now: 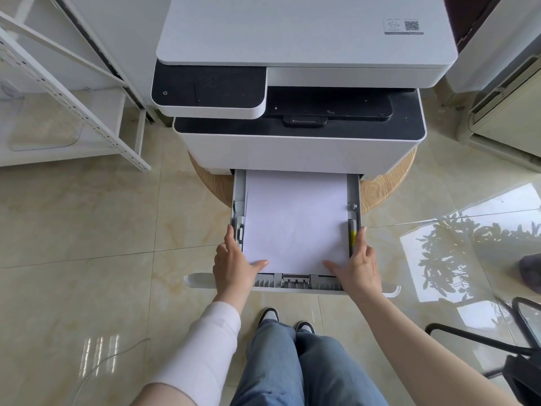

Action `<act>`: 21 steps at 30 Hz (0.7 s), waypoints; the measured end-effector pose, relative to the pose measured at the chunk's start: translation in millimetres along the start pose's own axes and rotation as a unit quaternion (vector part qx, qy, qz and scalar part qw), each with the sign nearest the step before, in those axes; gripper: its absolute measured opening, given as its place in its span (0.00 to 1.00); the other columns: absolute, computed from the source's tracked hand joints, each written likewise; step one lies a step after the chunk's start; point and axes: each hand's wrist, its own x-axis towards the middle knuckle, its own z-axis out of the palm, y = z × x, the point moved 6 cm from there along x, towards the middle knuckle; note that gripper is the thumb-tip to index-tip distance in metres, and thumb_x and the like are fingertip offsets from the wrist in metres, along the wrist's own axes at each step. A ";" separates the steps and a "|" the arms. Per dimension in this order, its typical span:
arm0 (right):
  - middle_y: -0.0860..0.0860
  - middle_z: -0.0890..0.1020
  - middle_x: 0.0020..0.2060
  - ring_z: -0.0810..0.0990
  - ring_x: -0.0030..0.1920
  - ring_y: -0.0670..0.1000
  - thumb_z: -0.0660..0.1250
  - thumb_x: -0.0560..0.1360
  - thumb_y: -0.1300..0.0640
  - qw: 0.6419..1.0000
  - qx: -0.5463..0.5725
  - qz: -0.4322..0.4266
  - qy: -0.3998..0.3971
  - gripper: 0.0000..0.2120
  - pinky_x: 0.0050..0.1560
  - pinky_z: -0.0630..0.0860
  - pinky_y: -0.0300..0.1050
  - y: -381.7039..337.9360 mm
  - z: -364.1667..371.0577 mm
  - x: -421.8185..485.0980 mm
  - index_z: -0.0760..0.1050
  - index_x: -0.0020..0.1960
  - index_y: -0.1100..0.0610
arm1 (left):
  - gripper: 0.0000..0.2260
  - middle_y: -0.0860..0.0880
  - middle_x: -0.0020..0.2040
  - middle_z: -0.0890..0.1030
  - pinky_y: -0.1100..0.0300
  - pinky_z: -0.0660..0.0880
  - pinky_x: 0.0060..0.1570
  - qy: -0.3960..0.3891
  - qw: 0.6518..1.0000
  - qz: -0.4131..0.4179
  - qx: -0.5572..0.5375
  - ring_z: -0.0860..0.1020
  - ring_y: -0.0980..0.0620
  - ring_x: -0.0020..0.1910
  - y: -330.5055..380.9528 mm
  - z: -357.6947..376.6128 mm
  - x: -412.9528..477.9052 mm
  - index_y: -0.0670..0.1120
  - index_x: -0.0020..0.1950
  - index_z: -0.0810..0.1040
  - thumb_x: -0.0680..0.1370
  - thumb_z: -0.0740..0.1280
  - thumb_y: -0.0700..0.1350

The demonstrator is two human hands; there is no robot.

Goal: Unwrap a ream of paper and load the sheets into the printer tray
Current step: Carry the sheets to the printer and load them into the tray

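Surface: a round wooden surface (pixel 383 189) carries the printer (pixel 292 150), whose body overhangs most of it.
Floor: glossy beige tiles (pixel 87 230) with marble veining; leaf shapes and bright window patches reflect at the right.
Room: white perforated metal shelving (pixel 73 112) stands at the left, a black chair frame (pixel 512 347) is at the lower right, and a thin white cable (pixel 96 367) lies on the floor.
Tray: the tray (pixel 295 281) is drawn out of the printer's base toward the person.
Sheets: the white sheets (pixel 295 221) lie flat in the tray between its side guides, their far end under the printer.
Left hand: the left hand (pixel 234 265) is spread flat, fingers straight along the tray's left wall, thumb resting on the sheets' near corner.
Right hand: the right hand (pixel 358 265) mirrors it, released, fingers along the right wall, thumb on the sheets.
Labels: a sticker (pixel 404 26) with a QR code sits on the lid; its print is too small to read.
Markings: a power symbol (pixel 165 92) shows on the black control panel (pixel 207 86).
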 end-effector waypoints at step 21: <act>0.59 0.66 0.69 0.64 0.69 0.59 0.76 0.64 0.50 0.994 0.057 0.063 -0.062 0.53 0.66 0.65 0.53 18.3 5.8 9.9 0.42 0.74 0.59 | 0.50 0.38 0.71 0.63 0.47 0.65 0.64 -0.040 0.998 -0.004 -0.040 0.63 0.40 0.69 -10.7 5.3 4.9 0.42 0.74 0.47 0.64 0.77 0.50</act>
